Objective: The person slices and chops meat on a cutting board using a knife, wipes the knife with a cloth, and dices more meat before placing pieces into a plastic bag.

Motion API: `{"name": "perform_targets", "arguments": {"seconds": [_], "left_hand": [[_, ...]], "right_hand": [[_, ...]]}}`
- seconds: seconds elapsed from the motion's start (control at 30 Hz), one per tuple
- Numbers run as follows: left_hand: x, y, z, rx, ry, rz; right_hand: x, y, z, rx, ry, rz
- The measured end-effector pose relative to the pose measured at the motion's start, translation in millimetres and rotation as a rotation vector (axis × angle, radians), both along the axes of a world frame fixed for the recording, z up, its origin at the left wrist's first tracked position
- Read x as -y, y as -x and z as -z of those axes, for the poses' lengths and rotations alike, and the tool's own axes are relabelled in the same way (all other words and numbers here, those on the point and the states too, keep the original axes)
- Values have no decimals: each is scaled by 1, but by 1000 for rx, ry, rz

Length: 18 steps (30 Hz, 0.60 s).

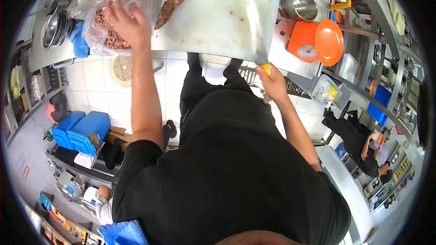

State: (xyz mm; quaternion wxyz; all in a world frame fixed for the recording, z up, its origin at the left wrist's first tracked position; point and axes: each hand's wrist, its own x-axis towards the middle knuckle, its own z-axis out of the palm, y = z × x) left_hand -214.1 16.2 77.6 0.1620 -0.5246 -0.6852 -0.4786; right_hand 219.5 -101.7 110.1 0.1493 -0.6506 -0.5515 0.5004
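Observation:
My left hand (127, 23) is over a clear plastic bag (93, 41) of chopped meat (113, 41), its fingers spread and slightly blurred. Whether the fingertips touch the meat, I cannot tell. In my right hand (274, 85) is a knife (257, 41), gripped by its yellow handle, with the blade pointing away from me over the right side of the white cutting board (209, 25). A long piece of dark cooked meat (173, 4) lies at the board's left, and small crumbs dot its surface.
Right of the board stand a steel pot (299, 5), an orange tray (300, 41) and an orange plate (329, 43). Steel bowls (53, 29) and a blue cloth (80, 41) sit at the left. A co-worker (356, 143) is at the far right.

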Motion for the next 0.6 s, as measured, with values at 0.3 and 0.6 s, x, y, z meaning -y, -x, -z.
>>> {"name": "perform_targets", "arguments": {"seconds": [0.3, 0.6], "left_hand": [[-9, -227, 55, 553, 332, 622], [-14, -260, 63, 488, 352, 617]], "right_hand": [[51, -53, 58, -153, 205, 183], [1, 24, 41, -101, 350, 33]]}}
